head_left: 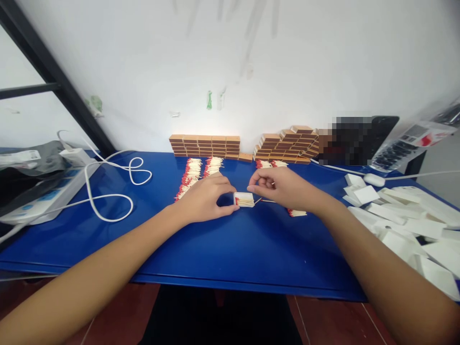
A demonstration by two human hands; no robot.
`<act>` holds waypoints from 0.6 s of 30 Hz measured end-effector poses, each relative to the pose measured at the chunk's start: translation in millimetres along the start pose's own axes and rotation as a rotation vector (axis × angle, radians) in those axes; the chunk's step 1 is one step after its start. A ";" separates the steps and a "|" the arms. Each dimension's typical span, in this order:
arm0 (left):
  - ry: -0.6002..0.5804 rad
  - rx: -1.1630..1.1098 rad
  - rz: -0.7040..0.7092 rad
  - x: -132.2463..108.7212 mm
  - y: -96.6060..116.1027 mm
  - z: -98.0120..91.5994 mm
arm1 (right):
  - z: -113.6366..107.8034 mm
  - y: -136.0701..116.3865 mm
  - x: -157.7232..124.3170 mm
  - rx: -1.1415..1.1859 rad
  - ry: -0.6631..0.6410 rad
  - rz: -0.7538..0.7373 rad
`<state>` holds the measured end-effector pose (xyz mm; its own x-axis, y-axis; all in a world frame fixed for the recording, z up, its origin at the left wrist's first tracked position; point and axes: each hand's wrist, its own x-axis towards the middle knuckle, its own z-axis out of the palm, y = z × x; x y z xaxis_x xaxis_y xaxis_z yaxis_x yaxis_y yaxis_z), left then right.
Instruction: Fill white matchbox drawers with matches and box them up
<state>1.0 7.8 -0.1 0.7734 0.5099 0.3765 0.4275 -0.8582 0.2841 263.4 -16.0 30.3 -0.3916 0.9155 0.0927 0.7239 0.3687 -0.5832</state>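
Counter point(215, 249): blue; wall point(287, 57) white.
Matchbox stacks point(204, 146): ranged at 12 o'clock.
Left hand point(206, 199): tray point(244, 199) gripped.
Right hand point(278, 187): match point(258, 200) pinched.

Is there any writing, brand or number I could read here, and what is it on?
Nothing here is legible.
The white label on the grey bag: print too small.
Blue marks on the white power strip: blurred.
Print on the clear packet: blurred.
The stacked matchboxes: no print visible.
The white match tray at the left hand: blank.

Blue table point(223, 249), red-tipped matches point(190, 175), white tray point(244, 199), brown boxes point(204, 145)
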 end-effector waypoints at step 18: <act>0.042 0.029 -0.024 1.6 -4.6 -5.0 | -11.3 8.1 -3.6 -0.118 -0.210 0.097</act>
<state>-2.1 12.8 3.6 0.7428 0.5320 0.4065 0.4595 -0.8466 0.2684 277.1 -14.5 34.4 -0.4174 0.8985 -0.1358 0.8203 0.3082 -0.4818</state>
